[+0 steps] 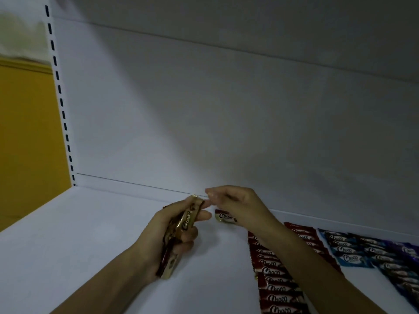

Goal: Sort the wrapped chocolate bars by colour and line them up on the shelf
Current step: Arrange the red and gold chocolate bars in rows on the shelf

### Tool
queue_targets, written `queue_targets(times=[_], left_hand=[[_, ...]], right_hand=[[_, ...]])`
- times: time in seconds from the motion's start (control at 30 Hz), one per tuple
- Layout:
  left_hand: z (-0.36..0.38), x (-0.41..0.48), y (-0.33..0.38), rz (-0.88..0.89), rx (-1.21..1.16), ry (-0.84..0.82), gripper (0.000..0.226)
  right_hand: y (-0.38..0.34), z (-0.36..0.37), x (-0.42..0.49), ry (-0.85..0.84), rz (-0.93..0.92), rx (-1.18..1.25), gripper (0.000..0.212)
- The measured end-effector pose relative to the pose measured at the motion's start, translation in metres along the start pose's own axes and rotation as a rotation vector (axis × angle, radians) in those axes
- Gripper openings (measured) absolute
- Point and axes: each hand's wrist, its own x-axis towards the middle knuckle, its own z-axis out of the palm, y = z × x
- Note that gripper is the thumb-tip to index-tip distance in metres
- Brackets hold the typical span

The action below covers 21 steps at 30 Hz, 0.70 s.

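Gripping a fanned bundle of gold foil-wrapped chocolate bars, your left hand has its fingers and thumb curled round the bundle's middle, above the flat white shelf board. Your right hand hovers just beside the bundle's upper end. Its fingers are loosely curled and nothing shows between them, though the fingertips are blurred. Under that hand, one gold-and-white wrapped bar lies flat near the back of the shelf, apart from the other colours.

Handling judgement: these bars look light, with slick wrappers likely to slide against one another, so the fan could slip if your grip loosens. Take each bar by its long edges near one end, not by the crimped wrapper seam.

Surroundings: a column of red wrapped bars runs front to back just right of your right forearm, which crosses over part of it. Beyond it lie light blue wrapped bars, then dark blue or purple ones. A white back panel, a slotted white upright and a yellow wall bound the bay. Withdrawing the right arm low could disturb the red column.
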Motion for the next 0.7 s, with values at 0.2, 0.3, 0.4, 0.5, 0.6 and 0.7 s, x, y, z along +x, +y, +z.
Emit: queue_targets(times=[0.2, 0.3, 0.4, 0.5, 0.6, 0.7], left_hand=[[-0.001, 0.002, 0.001, -0.082, 0.015, -0.167, 0.039], [-0.002, 0.0, -0.003, 0.017, 0.068, -0.047, 0.031], [0.0, -0.006, -0.008, 0.152, 0.204, 0.021, 0.013], [0.0, -0.008, -0.007, 0.27, 0.363, 0.119, 0.031], [0.002, -0.008, -0.007, 0.366, 0.489, 0.124, 0.026], [0.003, -0.008, -0.01, 0.41, 0.532, 0.126, 0.02]], right_hand=[[-0.017, 0.005, -0.006, 0.018, 0.01, 0.106, 0.01], [-0.014, -0.004, -0.003, 0.156, 0.029, 0.113, 0.011], [-0.012, -0.007, -0.004, 0.144, 0.049, 0.089, 0.006], [-0.012, -0.011, -0.007, 0.021, -0.004, -0.045, 0.017], [-0.015, -0.02, -0.007, -0.054, -0.091, -0.259, 0.01], [-0.017, -0.027, -0.006, -0.091, -0.101, -0.359, 0.006]])
